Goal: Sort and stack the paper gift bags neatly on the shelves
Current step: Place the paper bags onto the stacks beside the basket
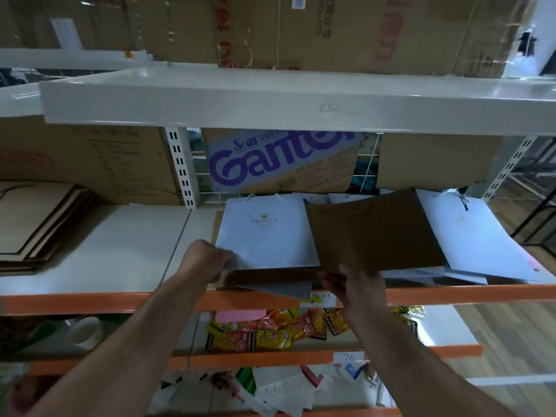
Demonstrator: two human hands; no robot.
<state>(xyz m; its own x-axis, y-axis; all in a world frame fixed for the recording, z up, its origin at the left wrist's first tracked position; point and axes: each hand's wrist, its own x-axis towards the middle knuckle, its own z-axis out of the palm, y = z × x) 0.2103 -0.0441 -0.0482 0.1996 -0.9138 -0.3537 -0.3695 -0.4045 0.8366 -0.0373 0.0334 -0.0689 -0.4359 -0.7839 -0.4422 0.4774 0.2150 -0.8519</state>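
Two hands show in the head view; read the figure to me from left to right. (Observer)

At far left on the shelf (105,251) I see a stack of flattened cardboard (36,224), well apart from the bags. Next comes the left hand (204,260). Its fingers are curled on the near left corner of the white bag (267,236), pinching it. That bag lies flat on the shelf and bears a gold crown over the word PRINCE. Beneath it, at the front, a grey sheet (288,288) sticks out over the orange rail (90,302). (Operator)

And to the right of that bag? (Observer)

The brown bag (370,233) lies flat and overlaps the right edge of the white bag. The right hand (355,287) grips its near edge. The fingers go under the paper, so from my station I cannot see them in full. Farther right, a second white bag (469,236) lies askew, just beside the brown bag; which of the two overlaps the other I cannot tell. Behind all three stands a carton printed Ganten (285,161). (Operator)

And anything lower down? (Observer)

On the shelf below, yellow and orange snack packets (270,329) lie between my view of the two forearms, with a pink slip (240,315) at their upper left. (Operator)
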